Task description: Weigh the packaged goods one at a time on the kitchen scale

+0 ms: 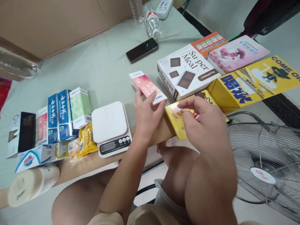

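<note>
My left hand (148, 114) is closed on a slim pink-and-white box (147, 87), its thumb at the near end and its fingers along the top and side. My right hand (202, 122) hovers over a yellow box (177, 120) printed with food, which it partly covers. Its thumb and index finger curl towards each other; whether anything is between them I cannot make out. To the left of my left forearm sits a white kitchen scale (110, 123) with a bare platform. A white "Su-per Meal" box (187, 68) lies just beyond the yellow one.
Boxes stand at left, including two blue cartons (58, 112) and a green-and-white box (81, 106), beside a yellow packet (86, 140) and a cream jar (32, 184). Further back are a phone (142, 50) and plastic bottle (152, 20). A large yellow box (253, 82) overhangs a fan (262, 168).
</note>
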Available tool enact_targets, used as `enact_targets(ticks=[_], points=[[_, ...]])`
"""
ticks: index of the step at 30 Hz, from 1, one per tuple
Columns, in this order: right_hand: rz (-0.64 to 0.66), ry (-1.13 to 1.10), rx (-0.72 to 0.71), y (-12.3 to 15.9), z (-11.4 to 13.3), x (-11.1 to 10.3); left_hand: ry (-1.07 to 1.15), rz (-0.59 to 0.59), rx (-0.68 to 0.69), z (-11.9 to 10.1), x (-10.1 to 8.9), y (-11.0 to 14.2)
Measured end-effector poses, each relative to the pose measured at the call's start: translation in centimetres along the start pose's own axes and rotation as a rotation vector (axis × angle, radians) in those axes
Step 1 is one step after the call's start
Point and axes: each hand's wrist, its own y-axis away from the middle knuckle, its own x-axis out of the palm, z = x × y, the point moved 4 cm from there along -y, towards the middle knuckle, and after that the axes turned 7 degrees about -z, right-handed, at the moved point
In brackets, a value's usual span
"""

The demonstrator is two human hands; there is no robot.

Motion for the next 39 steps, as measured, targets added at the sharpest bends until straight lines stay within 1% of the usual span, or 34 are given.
enact_targets(ticks=[2, 5, 9, 12, 16, 20, 22, 24, 25, 27, 29, 32, 35, 39], points=[[0.044, 0.028, 0.015, 0.1, -0.3, 0.2, 0.007, -0.009, -0.066, -0.3, 0.1, -0.6], [0.068, 0.051, 0.036, 0.0, -0.5, 0.6, 0.011, -0.014, -0.136, 0.1, 0.1, -1.3], [0.123, 0.044, 0.089, 0.1, -0.2, 1.0, 0.021, 0.011, -0.136, 0.8, 0.6, -1.8], [0.151, 0.031, 0.115, 0.3, -0.1, 1.2, 0.032, 0.037, -0.118, 0.7, 1.2, -2.1], [0.122, 0.005, 0.106, 0.4, -0.2, 1.3, 0.045, 0.055, -0.103, 0.2, 1.9, -2.3], [0.112, 0.022, 0.115, 0.2, -0.4, 1.5, 0.052, 0.038, -0.094, 0.2, 2.4, -2.4], [0.093, 0.032, 0.104, 0.2, -0.3, 1.5, 0.086, 0.034, -0.094, 0.2, 2.4, -2.3], [0.052, 0.015, 0.057, 0.2, 0.1, 1.4, 0.134, 0.013, -0.081, 0.1, 1.6, -2.0], [0.03, -0.007, 0.021, 0.3, 0.5, 1.3, 0.156, -0.008, -0.063, -0.1, 0.9, -1.7], [-0.003, -0.07, -0.057, 0.6, 1.3, 1.3, 0.194, -0.065, 0.001, -0.5, -1.3, -1.1], [-0.005, -0.146, -0.122, 1.2, 2.3, 1.6, 0.232, -0.102, 0.078, -0.8, -4.4, -0.3], [0.033, -0.224, -0.188, 2.3, 3.8, 2.7, 0.248, -0.115, 0.167, -0.5, -9.7, 1.2], [0.081, -0.207, -0.246, 3.8, 5.3, 4.5, 0.169, -0.151, 0.182, 1.1, -15.6, 3.0], [0.159, -0.094, -0.31, 6.3, 7.8, 7.8, 0.079, -0.267, 0.141, 4.8, -23.1, 6.1]])
